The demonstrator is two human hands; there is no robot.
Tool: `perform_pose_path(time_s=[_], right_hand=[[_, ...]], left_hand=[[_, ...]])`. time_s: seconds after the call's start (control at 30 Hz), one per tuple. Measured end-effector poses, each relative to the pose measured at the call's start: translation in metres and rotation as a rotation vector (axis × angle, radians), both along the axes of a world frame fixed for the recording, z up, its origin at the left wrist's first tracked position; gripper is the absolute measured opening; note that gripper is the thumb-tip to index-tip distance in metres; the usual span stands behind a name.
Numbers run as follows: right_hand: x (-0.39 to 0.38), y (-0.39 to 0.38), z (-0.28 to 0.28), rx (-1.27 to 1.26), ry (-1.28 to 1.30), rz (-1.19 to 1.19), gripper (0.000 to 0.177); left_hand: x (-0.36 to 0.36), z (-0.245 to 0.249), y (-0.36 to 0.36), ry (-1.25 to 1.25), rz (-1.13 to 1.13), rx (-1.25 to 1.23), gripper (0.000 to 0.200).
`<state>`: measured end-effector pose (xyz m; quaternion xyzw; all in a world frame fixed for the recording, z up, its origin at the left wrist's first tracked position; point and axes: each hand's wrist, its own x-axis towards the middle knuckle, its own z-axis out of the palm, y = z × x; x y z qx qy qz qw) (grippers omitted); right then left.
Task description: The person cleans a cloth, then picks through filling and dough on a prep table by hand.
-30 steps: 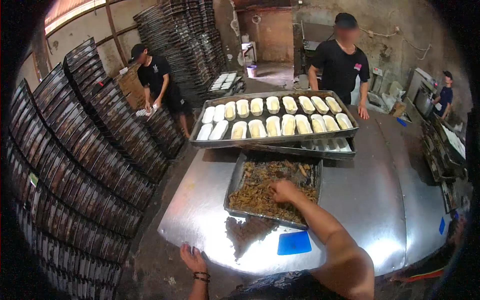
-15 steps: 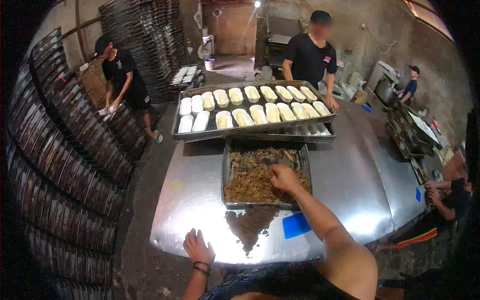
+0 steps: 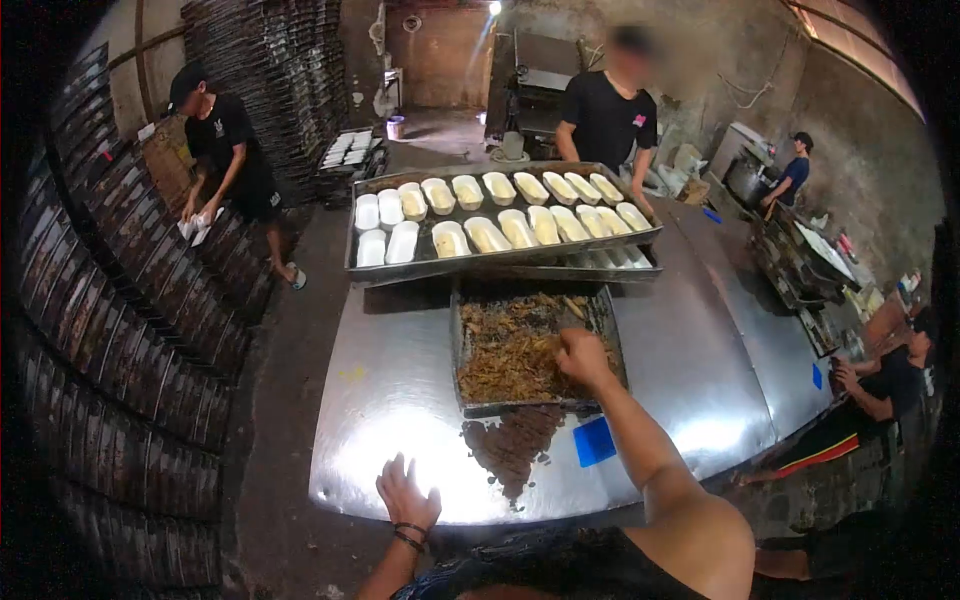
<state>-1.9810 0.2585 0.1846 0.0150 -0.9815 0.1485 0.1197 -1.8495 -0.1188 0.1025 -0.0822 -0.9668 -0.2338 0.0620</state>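
Note:
My left hand [image 3: 408, 492] rests on the near edge of the shiny metal table [image 3: 375, 375], fingers spread and holding nothing. My right hand [image 3: 585, 356] is closed over a deep metal pan [image 3: 462, 345] at the table's middle. Brown, shredded-looking filling [image 3: 510, 362] covers much of the pan's bottom. Whatever my right fingers grip is hidden from view. A light brown stick-like piece [image 3: 573, 308] lies in the pan just beyond the hand. In front of the pan, a brown smear [image 3: 513, 445] spreads over the table, with a flat blue scraper [image 3: 594, 442] beside it.
Beyond the pan, a large tray [image 3: 352, 255] overlaps another; it holds white paper cups, most with pale yellow contents. A person [image 3: 605, 115] stands behind it. Another person [image 3: 225, 150] works at the left by stacked dark trays [image 3: 130, 400]. Other people are at the right.
The view has shifted slightly. My right hand has moved a little rightward and nearer within the pan, still closed. My left hand stays on the table edge.

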Motion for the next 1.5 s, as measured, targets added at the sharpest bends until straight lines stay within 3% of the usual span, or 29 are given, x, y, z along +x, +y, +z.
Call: perform_pose_path(time_s=[0.07, 0.17, 0.3, 0.33, 0.37, 0.43, 0.63, 0.77, 0.8, 0.9, 0.93, 1.03, 1.23, 1.27, 1.33, 1.37, 1.4, 1.5], right_hand=[[0.000, 0.003, 0.003, -0.045, 0.155, 0.004, 0.026], [-0.010, 0.023, -0.001, 0.141, -0.434, 0.008, 0.026], [-0.035, 0.053, 0.002, -0.224, -0.061, 0.203, 0.022], [-0.041, 0.056, 0.004, -0.173, 0.021, 0.196, 0.018], [-0.048, 0.059, 0.014, -0.402, -0.088, 0.230, 0.011], [-0.089, 0.074, -0.014, -0.618, -0.004, 0.262, 0.008], [-0.163, 0.047, -0.028, -0.871, -0.211, 0.239, 0.013], [-0.201, 0.012, -0.066, -0.523, 0.121, 0.135, 0.024], [-0.202, 0.008, -0.069, -0.512, -0.016, 0.125, 0.027], [-0.204, 0.005, -0.086, -0.109, 0.012, 0.202, 0.026], [-0.202, 0.005, -0.092, -0.255, 0.207, 0.222, 0.024], [-0.179, 0.018, -0.071, -0.579, 0.151, 0.160, 0.023], [-0.144, 0.048, -0.048, -0.457, -0.213, 0.388, 0.028], [-0.140, 0.043, -0.043, -0.342, -0.335, 0.431, 0.033], [-0.137, 0.036, -0.063, -0.295, -0.328, 0.689, 0.035], [-0.124, 0.023, -0.050, -0.144, -0.422, 0.653, 0.046], [-0.128, 0.019, -0.067, 0.022, -0.339, 0.709, 0.052], [-0.134, -0.003, -0.083, 0.163, -0.455, 0.596, 0.051]], left_hand=[[0.002, 0.003, 0.005, -0.001, 0.005, -0.039, 0.058], [0.003, 0.005, 0.018, -0.013, 0.042, -0.075, 0.058], [0.006, -0.012, 0.040, -0.142, 0.179, -0.237, 0.063], [0.010, -0.014, 0.052, -0.128, 0.247, -0.239, 0.062], [0.006, -0.005, 0.064, -0.148, 0.294, -0.255, 0.063], [0.002, -0.013, 0.070, -0.078, 0.336, -0.253, 0.063], [-0.001, -0.011, 0.071, -0.047, 0.377, -0.215, 0.059], [-0.003, -0.007, 0.070, -0.065, 0.391, -0.207, 0.059], [-0.004, -0.008, 0.070, -0.071, 0.395, -0.203, 0.059], [-0.004, -0.014, 0.066, -0.053, 0.389, -0.195, 0.058], [-0.005, -0.007, 0.069, -0.076, 0.407, -0.179, 0.058], [-0.004, -0.016, 0.064, -0.076, 0.403, -0.196, 0.058], [-0.002, -0.015, 0.065, -0.062, 0.390, -0.203, 0.058], [-0.001, -0.017, 0.064, -0.064, 0.392, -0.207, 0.058], [0.000, -0.019, 0.065, -0.052, 0.392, -0.201, 0.058], [0.000, -0.018, 0.066, -0.052, 0.386, -0.201, 0.058], [0.001, -0.017, 0.066, -0.051, 0.382, -0.201, 0.059], [0.003, -0.016, 0.065, -0.066, 0.375, -0.191, 0.060]])
